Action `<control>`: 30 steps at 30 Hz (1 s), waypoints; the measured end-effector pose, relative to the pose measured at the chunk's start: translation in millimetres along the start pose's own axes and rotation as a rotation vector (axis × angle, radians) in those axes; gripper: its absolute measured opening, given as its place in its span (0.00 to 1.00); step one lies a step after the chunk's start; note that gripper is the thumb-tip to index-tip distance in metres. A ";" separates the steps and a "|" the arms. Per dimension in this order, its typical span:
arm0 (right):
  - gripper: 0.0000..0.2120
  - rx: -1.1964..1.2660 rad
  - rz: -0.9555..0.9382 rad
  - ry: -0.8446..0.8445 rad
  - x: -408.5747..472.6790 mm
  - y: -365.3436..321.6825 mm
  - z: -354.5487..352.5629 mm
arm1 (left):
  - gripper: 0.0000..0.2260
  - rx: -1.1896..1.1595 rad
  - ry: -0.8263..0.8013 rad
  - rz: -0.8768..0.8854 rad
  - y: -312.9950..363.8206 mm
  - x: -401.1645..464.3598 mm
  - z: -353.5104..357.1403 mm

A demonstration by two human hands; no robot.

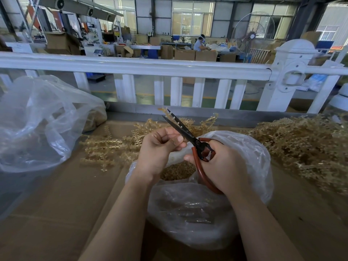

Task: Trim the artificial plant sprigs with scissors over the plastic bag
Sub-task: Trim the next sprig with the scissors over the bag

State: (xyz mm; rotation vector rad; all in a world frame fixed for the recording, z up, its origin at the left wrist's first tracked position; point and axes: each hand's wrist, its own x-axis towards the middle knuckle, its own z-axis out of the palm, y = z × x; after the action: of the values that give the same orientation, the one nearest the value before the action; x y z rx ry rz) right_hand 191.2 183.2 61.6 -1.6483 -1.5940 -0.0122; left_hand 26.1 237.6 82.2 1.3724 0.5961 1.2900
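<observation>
Left hand (160, 147), fingers curled, pinching a thin pale sprig (174, 117) that rises up and away past the knuckles. Right hand (222, 166) wrapped round the red loop handles of the scissors (188, 134), gripping them. Blades parted in a narrow V, tips pointing up and to the left, straddling the held sprig above the left fist; long axis of the scissors running diagonally from lower right to upper left, roughly along the stem rather than squarely across it. Both hands directly above the open mouth of the near plastic bag (250, 159), tan offcuts (177, 171) visible inside it. Likely step in hand: a cut about to close, the trimmed piece judged to fall into the bag below. Left hand nearer the cut point, right hand just beside it at the pivot.

Counts: one pair of scissors; two clear bags, the near one and a second bag (37, 117) well apart to the left; one sprig in hand; loose sprigs (105, 146) fanned on the cardboard surface (66, 194) to the left, too tangled to count; one large heap of sprigs (305, 147) at the right. White fence (150, 68) beyond the work surface.
</observation>
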 end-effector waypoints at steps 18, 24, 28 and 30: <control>0.36 -0.036 0.019 0.040 2.1 3.6 3.6 | 0.04 0.023 0.017 -0.032 -3.4 1.1 -0.7; 0.32 -0.030 0.008 0.035 1.5 4.8 2.1 | 0.04 0.028 -0.020 -0.026 -1.2 -1.6 3.9; 0.36 -0.004 0.008 0.033 0.2 2.6 -0.3 | 0.04 0.008 -0.031 -0.031 -0.6 -2.8 6.7; 0.37 0.002 0.011 0.025 0.0 3.4 -0.4 | 0.04 -0.001 -0.034 -0.036 0.4 -3.5 8.8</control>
State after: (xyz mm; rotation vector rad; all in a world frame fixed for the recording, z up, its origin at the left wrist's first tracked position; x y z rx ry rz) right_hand 194.2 183.4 60.0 -1.6494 -1.5654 -0.0254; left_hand 33.0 231.3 83.0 1.3744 0.5945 1.2361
